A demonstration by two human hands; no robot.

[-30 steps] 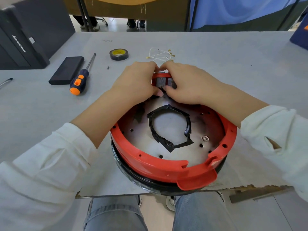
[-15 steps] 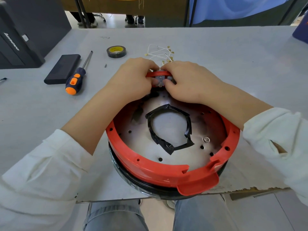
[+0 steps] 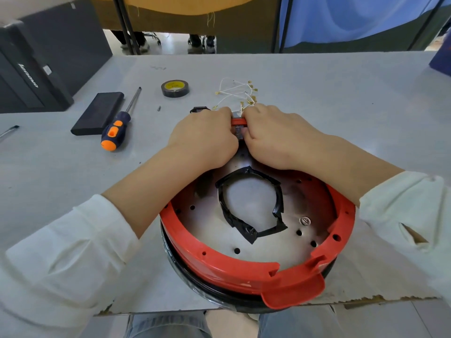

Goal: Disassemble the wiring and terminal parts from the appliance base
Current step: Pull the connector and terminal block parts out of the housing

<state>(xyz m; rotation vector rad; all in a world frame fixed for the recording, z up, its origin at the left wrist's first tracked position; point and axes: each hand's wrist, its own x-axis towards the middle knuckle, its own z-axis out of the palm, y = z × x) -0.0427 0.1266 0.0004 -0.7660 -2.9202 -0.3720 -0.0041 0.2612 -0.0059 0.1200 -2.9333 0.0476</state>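
Observation:
The round appliance base point(image 3: 219, 264), with a red rim and a metal plate inside, lies at the table's near edge. A torn ring of black tape point(image 3: 227, 211) sticks to the plate. At the base's far rim sits a red terminal block point(image 3: 238, 123) with grey metal contacts. My left hand point(image 3: 202, 140) and my right hand point(image 3: 275, 135) both pinch this block from either side, covering most of it. Loose white wires with brass terminals point(image 3: 236, 92) lie on the table just beyond my hands. A small black part point(image 3: 199, 109) rests behind my left hand.
An orange-and-navy screwdriver point(image 3: 117, 125), a flat black block point(image 3: 97, 113) and a roll of black tape point(image 3: 175, 88) lie at the left. A black computer case point(image 3: 36, 69) stands at the far left. The grey table point(image 3: 341, 106) has a ragged near edge.
The view has shifted downward a little. Both hands stay closed on the terminal block, now closer together over it. The small black part behind my left hand has come into sight.

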